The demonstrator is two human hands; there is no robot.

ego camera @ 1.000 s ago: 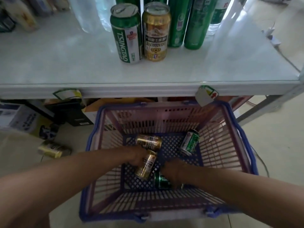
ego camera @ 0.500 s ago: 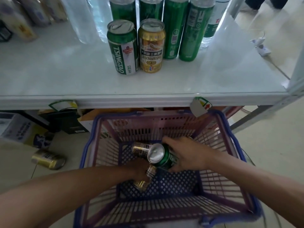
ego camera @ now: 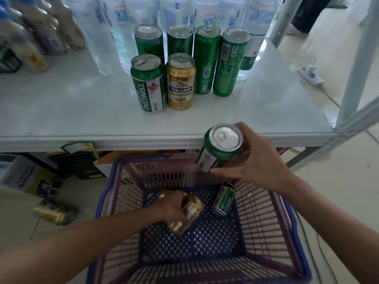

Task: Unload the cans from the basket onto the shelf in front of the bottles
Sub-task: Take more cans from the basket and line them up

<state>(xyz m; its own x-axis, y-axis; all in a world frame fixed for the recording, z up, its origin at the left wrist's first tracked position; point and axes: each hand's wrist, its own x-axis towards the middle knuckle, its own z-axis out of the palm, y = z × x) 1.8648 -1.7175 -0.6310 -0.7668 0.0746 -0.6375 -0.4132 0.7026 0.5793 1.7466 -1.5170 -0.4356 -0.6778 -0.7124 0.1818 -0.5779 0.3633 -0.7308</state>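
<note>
Hands [ego camera: 259, 160] round smooth metal cans [ego camera: 220, 149] above latticed plastic basket [ego camera: 264, 218]

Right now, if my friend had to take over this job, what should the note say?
Right hand: holds a green can, lifted out of the basket, near the shelf's front edge.
Left hand: down in the basket, gripping a gold can.
Done: a green Tsingtao can and a gold-label can stand on the shelf, in front of taller green cans and the bottles.
Left: shelve both held cans, then the other green can lying in the basket. Another gold can lies on the floor, left of the basket.
</note>
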